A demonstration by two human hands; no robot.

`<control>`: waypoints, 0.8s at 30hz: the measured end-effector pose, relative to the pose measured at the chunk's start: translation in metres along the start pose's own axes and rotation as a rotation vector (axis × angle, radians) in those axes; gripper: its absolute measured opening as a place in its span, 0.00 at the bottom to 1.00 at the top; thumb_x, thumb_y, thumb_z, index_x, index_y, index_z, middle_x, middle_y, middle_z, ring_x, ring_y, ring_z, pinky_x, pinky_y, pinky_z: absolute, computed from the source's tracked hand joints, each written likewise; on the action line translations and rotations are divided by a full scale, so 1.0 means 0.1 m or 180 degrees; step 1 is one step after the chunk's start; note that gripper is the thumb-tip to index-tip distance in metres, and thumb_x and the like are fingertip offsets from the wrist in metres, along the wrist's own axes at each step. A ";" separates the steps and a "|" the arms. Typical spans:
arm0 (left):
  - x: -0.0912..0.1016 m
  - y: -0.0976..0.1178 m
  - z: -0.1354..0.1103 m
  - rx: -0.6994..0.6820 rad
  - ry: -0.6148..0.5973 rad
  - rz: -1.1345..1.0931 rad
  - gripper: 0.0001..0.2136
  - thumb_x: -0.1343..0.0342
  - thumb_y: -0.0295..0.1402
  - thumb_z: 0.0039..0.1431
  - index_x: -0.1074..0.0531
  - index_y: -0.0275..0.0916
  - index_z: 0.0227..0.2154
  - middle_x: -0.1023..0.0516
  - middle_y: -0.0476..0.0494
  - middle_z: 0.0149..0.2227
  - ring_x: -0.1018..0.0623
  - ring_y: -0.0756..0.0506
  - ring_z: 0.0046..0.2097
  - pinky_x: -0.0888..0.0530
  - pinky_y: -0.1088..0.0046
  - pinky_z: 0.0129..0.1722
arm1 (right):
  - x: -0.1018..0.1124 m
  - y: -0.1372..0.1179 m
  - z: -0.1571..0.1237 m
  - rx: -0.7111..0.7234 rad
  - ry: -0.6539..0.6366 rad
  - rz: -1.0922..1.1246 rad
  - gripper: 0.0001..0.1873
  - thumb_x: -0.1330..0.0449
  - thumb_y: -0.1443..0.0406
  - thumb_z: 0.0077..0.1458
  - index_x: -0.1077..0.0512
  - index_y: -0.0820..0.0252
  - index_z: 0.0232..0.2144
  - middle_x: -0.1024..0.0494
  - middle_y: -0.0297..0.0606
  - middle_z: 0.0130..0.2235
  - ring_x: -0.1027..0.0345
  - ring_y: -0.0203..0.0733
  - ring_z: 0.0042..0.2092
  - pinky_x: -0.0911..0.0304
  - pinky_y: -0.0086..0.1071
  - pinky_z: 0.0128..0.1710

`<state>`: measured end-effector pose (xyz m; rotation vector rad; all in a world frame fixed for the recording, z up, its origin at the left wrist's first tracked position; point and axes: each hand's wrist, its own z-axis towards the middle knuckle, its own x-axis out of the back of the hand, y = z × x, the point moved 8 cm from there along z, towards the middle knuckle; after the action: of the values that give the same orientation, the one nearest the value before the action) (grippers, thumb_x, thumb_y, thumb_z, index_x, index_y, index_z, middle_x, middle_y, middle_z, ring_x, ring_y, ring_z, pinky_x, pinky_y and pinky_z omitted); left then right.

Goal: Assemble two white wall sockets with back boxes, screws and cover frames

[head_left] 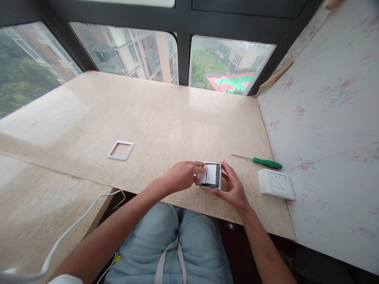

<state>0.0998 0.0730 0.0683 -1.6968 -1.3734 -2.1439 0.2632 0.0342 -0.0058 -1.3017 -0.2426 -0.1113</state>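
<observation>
A wall switch (211, 174) with two white rocker plates and a dark inner frame sits in a white box near the front edge of the stone sill. My left hand (186, 174) lies over its left side, fingers bent onto the left rocker, the fingertips partly hidden. With thumb and fingers, my right hand (232, 187) grips the box's right side. Off to the left lies a square white cover frame (130, 149), apart from both hands. Right of my hands is a screwdriver (266, 162) with a green handle, its shaft pointing left.
A white socket box (276, 184) stands against the flowered wall (331, 130) at the right. A white cable (77, 223) runs over the lower sill at left. Dark-framed windows (184, 51) close off the back of the stone sill (166, 118).
</observation>
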 end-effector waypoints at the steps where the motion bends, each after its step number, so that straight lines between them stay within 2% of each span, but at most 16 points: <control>1: 0.01 0.00 -0.01 0.0052 0.0012 0.0024 0.14 0.42 0.23 0.56 0.24 0.42 0.45 0.25 0.41 0.56 0.22 0.39 0.52 0.26 0.65 0.48 | 0.00 0.02 0.00 -0.0030 0.0001 0.0017 0.53 0.27 0.60 0.45 0.49 0.48 0.67 0.43 0.45 0.67 0.48 0.57 0.67 0.42 0.53 0.64; 4: 0.03 -0.01 -0.01 0.0106 0.0025 0.0036 0.17 0.40 0.24 0.55 0.25 0.42 0.48 0.26 0.39 0.57 0.22 0.39 0.52 0.26 0.62 0.50 | 0.00 0.06 0.00 -0.0104 -0.0017 0.0055 0.52 0.27 0.59 0.45 0.49 0.48 0.67 0.43 0.44 0.67 0.49 0.58 0.68 0.41 0.53 0.63; 8: 0.01 -0.06 0.02 -0.0013 0.0013 -0.0051 0.19 0.40 0.24 0.54 0.24 0.44 0.49 0.26 0.42 0.57 0.23 0.40 0.53 0.27 0.63 0.51 | -0.01 0.08 0.00 -0.0164 -0.0030 0.0056 0.53 0.27 0.59 0.45 0.49 0.47 0.67 0.44 0.44 0.67 0.50 0.58 0.68 0.40 0.53 0.63; 13: -0.02 -0.10 0.06 0.0063 0.0070 0.0053 0.14 0.41 0.24 0.55 0.21 0.45 0.43 0.22 0.45 0.53 0.23 0.41 0.52 0.27 0.65 0.50 | -0.02 0.04 0.01 -0.0167 -0.0058 0.0096 0.53 0.27 0.60 0.45 0.49 0.48 0.67 0.44 0.44 0.67 0.48 0.58 0.67 0.41 0.52 0.63; 16: -0.05 -0.06 0.09 0.0083 -0.0019 0.0329 0.14 0.41 0.26 0.56 0.21 0.44 0.44 0.23 0.43 0.52 0.23 0.40 0.50 0.26 0.65 0.46 | -0.02 0.03 0.01 -0.0151 -0.0060 0.0139 0.53 0.27 0.60 0.45 0.49 0.47 0.67 0.43 0.44 0.66 0.47 0.57 0.67 0.40 0.52 0.63; 20: -0.08 0.02 0.13 0.0082 -0.0129 0.0597 0.14 0.43 0.27 0.58 0.22 0.43 0.46 0.25 0.40 0.54 0.23 0.40 0.47 0.25 0.65 0.43 | -0.02 0.03 0.02 -0.0108 -0.0054 0.0218 0.51 0.27 0.62 0.46 0.48 0.45 0.66 0.43 0.43 0.65 0.46 0.56 0.66 0.39 0.51 0.62; 24: -0.08 -0.02 0.16 0.0251 -0.0200 0.0566 0.12 0.43 0.29 0.59 0.21 0.46 0.44 0.30 0.40 0.60 0.24 0.39 0.52 0.26 0.64 0.46 | -0.02 0.03 0.02 -0.0167 -0.0055 0.0241 0.50 0.27 0.63 0.46 0.47 0.44 0.66 0.44 0.43 0.64 0.46 0.56 0.66 0.38 0.49 0.62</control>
<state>0.1132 0.0811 0.0608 -1.7962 -1.2510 -1.9323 0.2621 0.0372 -0.0087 -1.3630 -0.2059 -0.0424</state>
